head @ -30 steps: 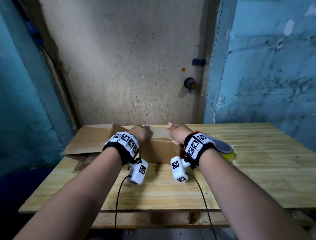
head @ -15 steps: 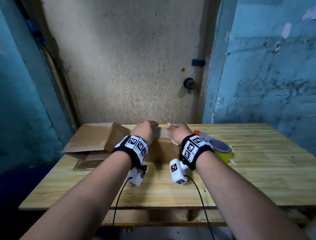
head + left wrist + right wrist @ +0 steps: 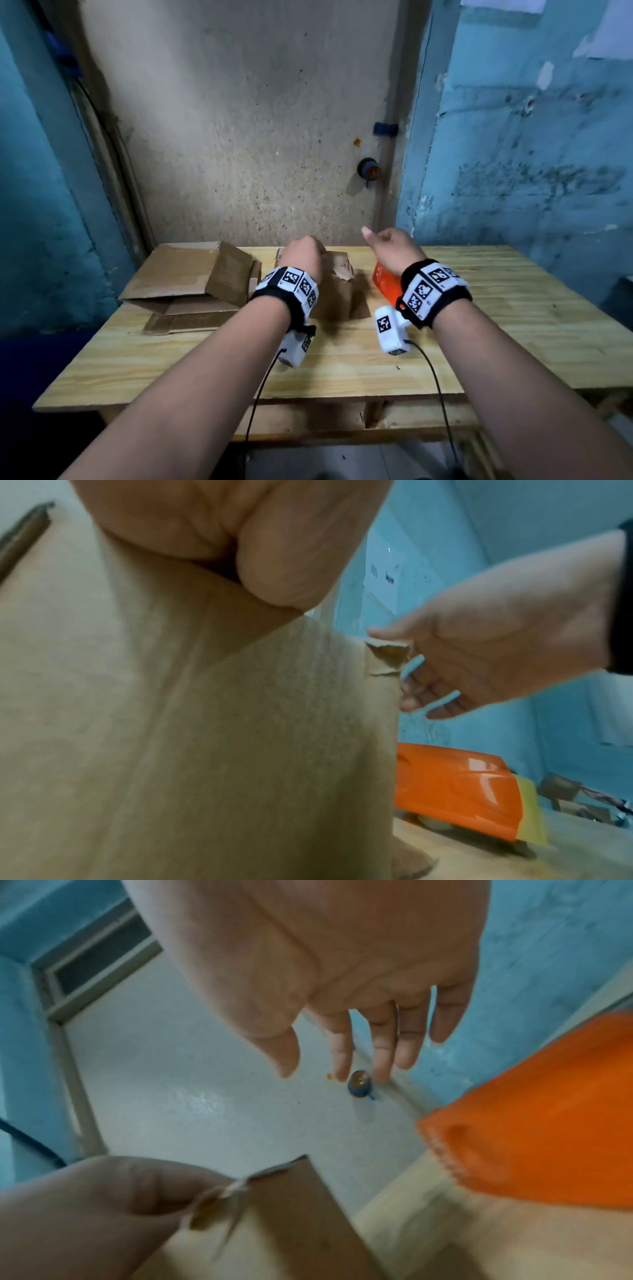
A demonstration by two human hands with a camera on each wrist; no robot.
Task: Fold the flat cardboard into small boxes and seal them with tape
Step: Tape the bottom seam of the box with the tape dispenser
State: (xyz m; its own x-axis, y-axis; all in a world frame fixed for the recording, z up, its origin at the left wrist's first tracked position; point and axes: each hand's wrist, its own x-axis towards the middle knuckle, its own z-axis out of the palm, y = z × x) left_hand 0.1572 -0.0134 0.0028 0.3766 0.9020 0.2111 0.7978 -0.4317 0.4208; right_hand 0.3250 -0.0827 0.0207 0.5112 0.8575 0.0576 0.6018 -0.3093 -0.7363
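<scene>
Pinching the top edge of the brown corrugated cardboard piece (image 3: 337,287) between curled fingers and thumb: left hand (image 3: 303,255), holding that piece upright on the pale wooden plank table (image 3: 513,308). Hanging free just right of the cardboard piece, fingers loosely spread and holding nothing: right hand (image 3: 394,248). Lying on the table just right of the cardboard piece, partly under the right wrist: orange plastic tape dispenser (image 3: 385,282) with a yellowish roll. Stacked to the left of the cardboard piece: more flat brown cardboard sheets (image 3: 185,277), one flap raised.

Probably light and fairly stiff across the panels, yet quick to bend along the scored creases. Frayed and torn at the top right corner (image 3: 388,654), so likely weak there; better gripped lower down on a sound panel edge, or flat against a face. Dull paper surface, unlikely to slip under the fingers. Easily crushed by a hard squeeze near a fold, judging by the wear already showing. Best steadied at two opposite edges while the flaps go down.
</scene>
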